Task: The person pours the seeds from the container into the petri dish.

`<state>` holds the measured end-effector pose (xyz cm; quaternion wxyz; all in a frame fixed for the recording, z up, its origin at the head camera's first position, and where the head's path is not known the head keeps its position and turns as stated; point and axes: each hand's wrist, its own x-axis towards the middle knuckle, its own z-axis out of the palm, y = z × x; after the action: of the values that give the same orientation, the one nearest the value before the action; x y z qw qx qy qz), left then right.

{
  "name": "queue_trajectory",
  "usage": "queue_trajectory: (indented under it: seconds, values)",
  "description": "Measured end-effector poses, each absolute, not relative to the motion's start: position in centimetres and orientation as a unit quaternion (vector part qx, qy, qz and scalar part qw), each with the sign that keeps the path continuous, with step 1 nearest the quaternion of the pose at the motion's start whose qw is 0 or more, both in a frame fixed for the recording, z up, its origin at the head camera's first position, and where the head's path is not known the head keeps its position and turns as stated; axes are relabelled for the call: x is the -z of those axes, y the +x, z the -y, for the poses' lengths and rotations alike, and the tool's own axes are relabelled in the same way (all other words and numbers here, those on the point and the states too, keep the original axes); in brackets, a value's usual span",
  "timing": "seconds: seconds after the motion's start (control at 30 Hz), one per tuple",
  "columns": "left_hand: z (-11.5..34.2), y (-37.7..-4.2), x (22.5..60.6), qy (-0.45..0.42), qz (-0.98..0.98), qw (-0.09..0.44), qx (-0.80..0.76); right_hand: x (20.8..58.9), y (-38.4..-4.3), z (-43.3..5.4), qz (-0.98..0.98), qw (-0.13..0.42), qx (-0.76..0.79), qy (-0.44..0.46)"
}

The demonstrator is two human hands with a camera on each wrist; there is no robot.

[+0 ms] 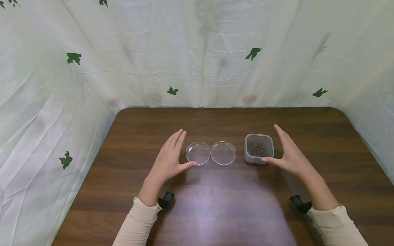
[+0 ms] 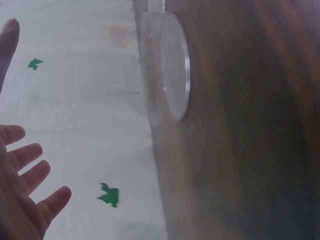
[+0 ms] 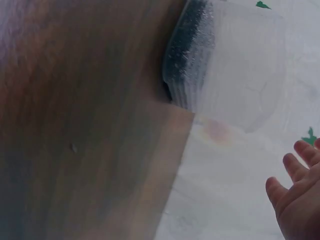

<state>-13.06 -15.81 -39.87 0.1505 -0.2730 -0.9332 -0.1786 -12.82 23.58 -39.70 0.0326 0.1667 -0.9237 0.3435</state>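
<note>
Two clear round dishes, a left petri dish [image 1: 198, 154] and a right petri dish [image 1: 223, 153], lie side by side on the wooden table. To their right stands a clear square plastic container [image 1: 259, 160] partly filled with dark, grainy material [image 1: 257, 149]. My left hand [image 1: 170, 155] hovers left of the dishes, fingers extended, thumb spread toward the left dish's near edge. My right hand [image 1: 290, 153] is just right of the container, its thumb in front of the container's near right corner; whether it touches cannot be told. Neither hand grips anything. Both wrist views show spread fingers.
The dark wooden table [image 1: 203, 212] reaches back to a pale curtain [image 1: 197, 61] with green leaf shapes, which also hangs along both sides. Black wrist straps [image 1: 166, 200] show at both sleeves. A tiny speck [image 3: 73, 147] lies on the table in the right wrist view.
</note>
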Motion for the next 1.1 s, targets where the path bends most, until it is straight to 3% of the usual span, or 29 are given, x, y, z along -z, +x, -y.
queue_trajectory:
  seconds: [0.4,0.7,1.1]
  values:
    - [15.0,-12.9,42.5,-0.196,0.933,0.134,0.271,42.2,-13.0,-22.9,0.909,0.025,-0.401,0.115]
    - [14.6,-12.6,43.9,-0.142,0.923,0.087,0.346,43.1,-12.8,-22.6,0.899,0.023,-0.425,0.098]
    - [14.3,-12.7,45.5,-0.121,0.916,0.053,0.378,44.4,-13.3,-22.9,0.882,0.013,-0.462,0.089]
